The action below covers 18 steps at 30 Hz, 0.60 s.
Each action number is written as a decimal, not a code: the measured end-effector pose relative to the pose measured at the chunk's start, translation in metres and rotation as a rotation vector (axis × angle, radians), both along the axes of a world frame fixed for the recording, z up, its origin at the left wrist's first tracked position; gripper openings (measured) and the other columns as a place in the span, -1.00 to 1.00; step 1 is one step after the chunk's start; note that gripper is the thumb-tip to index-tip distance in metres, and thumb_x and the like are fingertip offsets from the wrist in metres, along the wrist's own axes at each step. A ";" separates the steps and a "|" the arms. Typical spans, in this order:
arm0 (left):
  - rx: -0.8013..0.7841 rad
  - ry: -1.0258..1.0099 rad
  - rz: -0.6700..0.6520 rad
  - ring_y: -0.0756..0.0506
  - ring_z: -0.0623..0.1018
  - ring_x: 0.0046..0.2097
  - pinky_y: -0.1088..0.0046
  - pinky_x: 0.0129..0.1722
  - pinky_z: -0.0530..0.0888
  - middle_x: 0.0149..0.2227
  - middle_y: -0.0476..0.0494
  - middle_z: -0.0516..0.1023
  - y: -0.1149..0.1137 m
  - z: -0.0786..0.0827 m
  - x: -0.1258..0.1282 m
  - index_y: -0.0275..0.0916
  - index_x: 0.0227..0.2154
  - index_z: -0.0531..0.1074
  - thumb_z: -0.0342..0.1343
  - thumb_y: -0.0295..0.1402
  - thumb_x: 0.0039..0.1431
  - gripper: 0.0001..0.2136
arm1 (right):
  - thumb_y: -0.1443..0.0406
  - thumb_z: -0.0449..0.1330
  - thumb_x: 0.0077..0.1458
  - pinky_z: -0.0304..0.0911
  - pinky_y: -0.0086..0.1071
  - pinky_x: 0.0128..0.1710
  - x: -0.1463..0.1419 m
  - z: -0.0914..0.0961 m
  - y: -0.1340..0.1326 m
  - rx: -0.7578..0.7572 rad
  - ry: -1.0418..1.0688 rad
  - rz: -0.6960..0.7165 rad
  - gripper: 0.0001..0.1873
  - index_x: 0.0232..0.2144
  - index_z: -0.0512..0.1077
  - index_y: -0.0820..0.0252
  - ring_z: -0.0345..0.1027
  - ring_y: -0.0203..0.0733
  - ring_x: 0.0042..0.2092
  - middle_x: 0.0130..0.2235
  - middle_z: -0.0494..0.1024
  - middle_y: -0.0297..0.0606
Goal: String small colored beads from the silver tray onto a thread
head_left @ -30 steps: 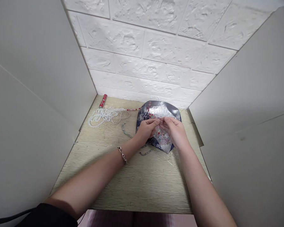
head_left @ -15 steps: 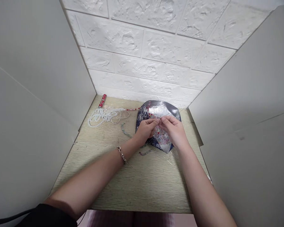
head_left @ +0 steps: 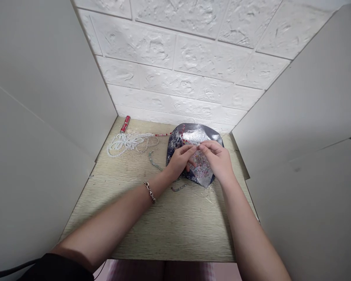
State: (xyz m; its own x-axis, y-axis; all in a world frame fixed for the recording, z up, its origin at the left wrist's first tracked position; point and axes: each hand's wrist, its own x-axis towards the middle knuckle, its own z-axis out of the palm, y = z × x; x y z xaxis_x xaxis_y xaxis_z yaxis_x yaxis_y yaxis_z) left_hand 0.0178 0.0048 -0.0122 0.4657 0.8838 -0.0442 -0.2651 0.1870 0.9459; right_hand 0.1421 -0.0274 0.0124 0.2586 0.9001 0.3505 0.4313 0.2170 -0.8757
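Over a dark blue bag with a silvery lining (head_left: 199,132), my two hands meet fingertip to fingertip. My left hand (head_left: 181,158) pinches thumb against forefinger at the end of a red and clear bead string (head_left: 163,135) that runs over the bag's left rim. Its lower fingers hang slightly apart above loose mixed beads (head_left: 201,166) lying on the lining. Thumb and forefinger of my right hand (head_left: 218,156) are pinched too. A tiny pale speck shows between the fingertips, too small to name.
Left of the bag lie white bead strands (head_left: 128,142) and a red patterned tube (head_left: 125,124). Short greenish bead strings (head_left: 155,162) and thin clear threads (head_left: 209,197) lie around the bag on the wooden tabletop (head_left: 163,226). A white brick-patterned wall (head_left: 175,74) and side panels enclose it.
My hands stay pinched together in nearly the same place. The lower fingers of my left hand have spread a little over the beads. The view has shifted slightly.
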 end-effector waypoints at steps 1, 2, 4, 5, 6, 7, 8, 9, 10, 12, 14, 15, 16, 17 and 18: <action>0.011 0.013 -0.008 0.09 0.40 -0.63 0.63 -0.79 0.14 -0.53 0.02 0.38 0.000 0.001 0.000 -0.31 -0.39 0.39 0.09 -0.18 -0.05 -0.73 | 0.26 0.17 -0.08 0.16 -0.31 -0.11 0.001 0.001 0.000 0.013 -0.016 -0.006 -0.88 -0.52 0.45 0.19 0.31 -0.24 -0.21 -0.33 0.47 -0.27; 0.021 0.024 -0.014 0.09 0.41 -0.62 0.63 -0.79 0.15 -0.54 0.03 0.37 -0.001 0.002 0.000 -0.31 -0.42 0.39 0.10 -0.19 -0.06 -0.75 | 0.26 0.17 -0.08 0.16 -0.30 -0.11 0.002 0.001 0.000 0.020 -0.029 -0.010 -0.88 -0.52 0.45 0.19 0.31 -0.23 -0.21 -0.33 0.47 -0.27; 0.036 0.042 -0.018 0.10 0.40 -0.62 0.65 -0.77 0.16 -0.58 0.04 0.35 -0.002 0.003 -0.001 -0.32 -0.47 0.38 0.11 -0.21 -0.07 -0.77 | 0.26 0.16 -0.07 0.16 -0.30 -0.11 0.004 0.002 -0.001 0.023 -0.052 -0.015 -0.88 -0.53 0.44 0.19 0.31 -0.23 -0.21 -0.33 0.47 -0.27; 0.037 0.048 -0.021 0.10 0.39 -0.62 0.65 -0.76 0.17 -0.59 0.04 0.35 -0.002 0.004 -0.001 -0.32 -0.48 0.38 0.12 -0.22 -0.07 -0.77 | 0.26 0.15 -0.07 0.16 -0.31 -0.12 0.004 0.003 -0.001 0.018 -0.058 -0.014 -0.88 -0.53 0.43 0.19 0.31 -0.23 -0.21 -0.34 0.47 -0.27; 0.037 0.048 -0.021 0.10 0.39 -0.61 0.65 -0.76 0.17 -0.59 0.04 0.35 -0.002 0.003 -0.001 -0.32 -0.47 0.38 0.12 -0.22 -0.07 -0.77 | 0.26 0.15 -0.06 0.17 -0.31 -0.14 0.004 0.004 -0.001 0.009 -0.059 -0.010 -0.87 -0.52 0.43 0.19 0.31 -0.23 -0.22 -0.34 0.48 -0.27; 0.036 0.046 -0.022 0.09 0.40 -0.60 0.65 -0.75 0.18 -0.58 0.04 0.36 -0.002 0.003 0.000 -0.31 -0.45 0.39 0.12 -0.21 -0.07 -0.77 | 0.25 0.14 -0.05 0.17 -0.32 -0.15 0.005 0.005 -0.002 -0.003 -0.057 -0.001 -0.87 -0.52 0.42 0.19 0.32 -0.23 -0.24 -0.35 0.48 -0.28; 0.038 0.042 -0.023 0.09 0.41 -0.59 0.65 -0.74 0.19 -0.55 0.03 0.38 -0.002 0.003 0.000 -0.31 -0.43 0.40 0.13 -0.21 -0.07 -0.76 | 0.25 0.13 -0.05 0.18 -0.32 -0.16 0.005 0.006 -0.002 -0.017 -0.054 0.012 -0.86 -0.52 0.42 0.19 0.32 -0.24 -0.25 -0.35 0.48 -0.28; 0.048 0.037 -0.025 0.08 0.42 -0.57 0.64 -0.74 0.20 -0.53 0.02 0.40 -0.002 0.002 -0.001 -0.30 -0.41 0.40 0.13 -0.20 -0.07 -0.75 | 0.25 0.12 -0.04 0.18 -0.33 -0.17 0.004 0.007 -0.003 -0.030 -0.053 0.029 -0.86 -0.51 0.42 0.20 0.32 -0.24 -0.25 -0.36 0.48 -0.28; 0.064 0.036 -0.030 0.08 0.43 -0.56 0.64 -0.73 0.21 -0.51 0.00 0.41 -0.002 0.002 -0.001 -0.31 -0.41 0.41 0.12 -0.20 -0.07 -0.75 | 0.25 0.12 -0.03 0.18 -0.33 -0.18 0.005 0.008 -0.004 -0.041 -0.057 0.048 -0.85 -0.51 0.41 0.20 0.32 -0.23 -0.25 -0.35 0.48 -0.27; 0.104 0.057 -0.043 0.09 0.39 -0.59 0.64 -0.72 0.21 -0.54 0.00 0.41 -0.001 0.002 -0.001 -0.32 -0.44 0.42 0.10 -0.18 -0.05 -0.74 | 0.25 0.10 -0.01 0.18 -0.31 -0.16 0.005 0.011 -0.006 -0.054 -0.106 0.073 -0.85 -0.51 0.40 0.20 0.32 -0.22 -0.23 -0.34 0.48 -0.26; 0.131 0.090 -0.048 0.12 0.31 -0.66 0.64 -0.72 0.19 -0.65 0.02 0.38 -0.001 0.001 -0.002 -0.33 -0.51 0.39 0.07 -0.18 -0.02 -0.74 | 0.25 0.08 0.01 0.13 -0.22 -0.07 0.007 0.012 -0.008 -0.077 -0.236 0.071 -0.84 -0.50 0.40 0.19 0.32 -0.20 -0.20 -0.30 0.48 -0.25; 0.132 0.100 -0.046 0.13 0.27 -0.69 0.64 -0.73 0.18 -0.69 0.04 0.35 -0.001 0.001 -0.002 -0.33 -0.53 0.38 0.06 -0.18 -0.01 -0.74 | 0.26 0.07 0.02 0.04 -0.13 0.00 0.009 0.012 -0.009 -0.103 -0.330 0.064 -0.84 -0.49 0.40 0.18 0.31 -0.18 -0.18 -0.28 0.48 -0.25; 0.125 0.102 -0.042 0.13 0.24 -0.70 0.64 -0.73 0.17 -0.72 0.05 0.33 -0.001 0.000 -0.002 -0.33 -0.54 0.37 0.06 -0.18 -0.01 -0.74 | 0.27 0.06 0.02 -0.08 -0.02 0.06 0.010 0.011 -0.009 -0.136 -0.432 0.057 -0.86 -0.47 0.40 0.17 0.31 -0.17 -0.17 -0.27 0.48 -0.26; 0.113 0.093 -0.037 0.13 0.24 -0.71 0.64 -0.74 0.16 -0.74 0.06 0.32 -0.001 0.000 -0.002 -0.32 -0.55 0.35 0.05 -0.18 0.00 -0.74 | 0.29 0.06 0.02 -0.23 0.06 0.10 0.011 0.010 -0.010 -0.172 -0.533 0.053 -0.88 -0.45 0.40 0.16 0.30 -0.17 -0.16 -0.26 0.47 -0.27; 0.093 0.074 -0.030 0.13 0.24 -0.71 0.64 -0.74 0.16 -0.74 0.07 0.31 0.000 0.000 -0.002 -0.31 -0.55 0.34 0.05 -0.18 0.00 -0.74 | 0.32 0.06 0.01 -0.35 0.12 0.11 0.011 0.008 -0.011 -0.211 -0.627 0.055 -0.89 -0.43 0.40 0.16 0.30 -0.16 -0.16 -0.25 0.47 -0.27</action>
State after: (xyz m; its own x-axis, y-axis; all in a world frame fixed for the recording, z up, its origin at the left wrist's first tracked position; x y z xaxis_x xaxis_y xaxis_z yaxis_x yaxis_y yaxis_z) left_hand 0.0162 0.0045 -0.0127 0.4906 0.8714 0.0017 -0.1891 0.1046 0.9764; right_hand 0.1535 -0.0379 0.0208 0.0152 0.9720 0.2345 0.8662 0.1043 -0.4887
